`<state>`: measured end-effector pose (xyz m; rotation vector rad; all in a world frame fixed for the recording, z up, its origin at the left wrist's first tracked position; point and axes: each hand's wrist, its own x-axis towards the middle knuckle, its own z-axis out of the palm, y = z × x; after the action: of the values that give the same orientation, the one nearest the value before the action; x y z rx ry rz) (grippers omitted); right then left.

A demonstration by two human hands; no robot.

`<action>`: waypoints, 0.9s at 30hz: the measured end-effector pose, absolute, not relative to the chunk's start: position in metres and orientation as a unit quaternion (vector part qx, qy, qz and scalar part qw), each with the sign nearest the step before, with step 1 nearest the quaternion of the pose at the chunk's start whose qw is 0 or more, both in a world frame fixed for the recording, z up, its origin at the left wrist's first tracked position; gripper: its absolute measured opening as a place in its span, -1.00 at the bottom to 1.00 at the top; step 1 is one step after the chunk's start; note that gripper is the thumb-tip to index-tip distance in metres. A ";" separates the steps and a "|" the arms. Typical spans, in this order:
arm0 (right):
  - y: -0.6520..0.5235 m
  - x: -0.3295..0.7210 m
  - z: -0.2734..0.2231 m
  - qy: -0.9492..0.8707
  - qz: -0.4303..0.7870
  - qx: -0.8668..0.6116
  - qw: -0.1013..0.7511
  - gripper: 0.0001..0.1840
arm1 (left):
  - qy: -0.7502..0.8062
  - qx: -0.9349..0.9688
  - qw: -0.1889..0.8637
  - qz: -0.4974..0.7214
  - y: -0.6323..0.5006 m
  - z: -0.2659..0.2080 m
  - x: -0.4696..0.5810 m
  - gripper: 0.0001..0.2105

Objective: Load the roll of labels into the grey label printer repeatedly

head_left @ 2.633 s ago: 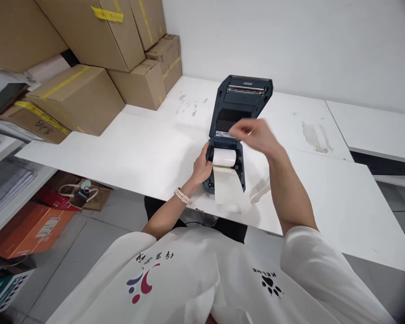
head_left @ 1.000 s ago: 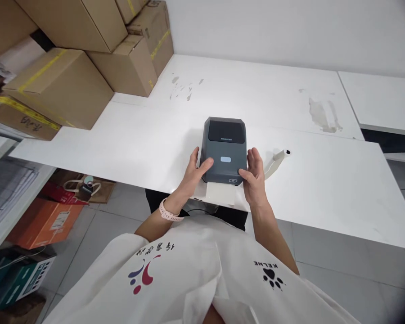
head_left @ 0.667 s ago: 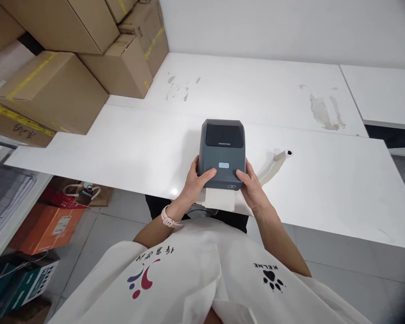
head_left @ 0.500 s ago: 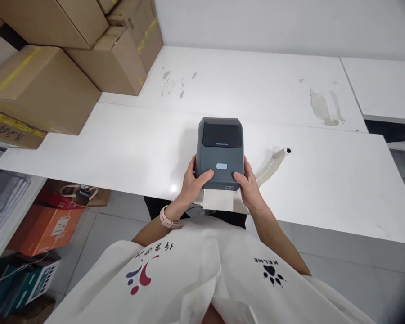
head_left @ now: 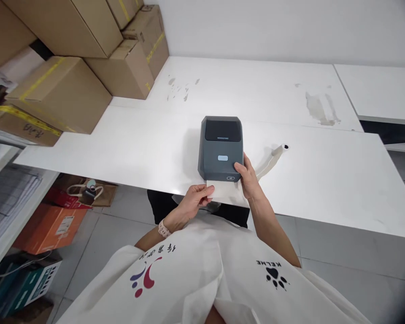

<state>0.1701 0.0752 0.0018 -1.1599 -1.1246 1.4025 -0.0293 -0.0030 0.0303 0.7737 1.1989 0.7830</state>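
A dark grey label printer (head_left: pixel 222 150) with a black window and a pale button stands on the white table, near its front edge. White label paper (head_left: pixel 222 189) sticks out of its front. My left hand (head_left: pixel 197 198) pinches the paper's left edge between thumb and fingers. On the printer's right front corner lies my right hand (head_left: pixel 249 179), its thumb on top and its fingers along the side. Right of the printer lies a thin strip of white backing paper (head_left: pixel 272 162), with a small roll core at its far end.
Cardboard boxes (head_left: pixel 59 94) with yellow tape are stacked on the table's left end. An orange box (head_left: pixel 50 227) and a teal box (head_left: pixel 30 288) sit low on the left. A white wall (head_left: pixel 256 31) closes off the back of the table (head_left: pixel 324 175).
My left hand has let go of the printer's left side and moved down to grip the paper. My right hand stays on the printer. The view has shifted slightly.
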 end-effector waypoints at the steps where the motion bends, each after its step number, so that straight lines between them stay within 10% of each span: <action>1: 0.074 0.170 0.004 -0.454 0.572 -0.485 0.482 -0.13 | 0.523 0.331 0.704 0.348 0.000 0.034 -0.029 -0.47; 11: 0.058 0.160 0.052 -0.773 0.138 -0.472 0.400 -0.41 | 0.568 0.487 0.577 0.328 0.004 0.026 -0.058 -0.54; 18: 0.055 0.143 0.059 -0.792 0.149 -0.489 0.334 -0.62 | 0.615 0.546 0.313 0.476 0.022 0.034 -0.056 -0.59; 27: 0.043 0.164 0.017 -0.523 0.390 -0.537 0.534 -0.37 | 0.525 0.528 0.454 0.489 0.029 0.024 -0.038 -0.35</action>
<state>0.1635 0.0429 0.0171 -1.2809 -1.2466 0.9304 -0.0378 0.0289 0.0238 1.3025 1.2967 1.2074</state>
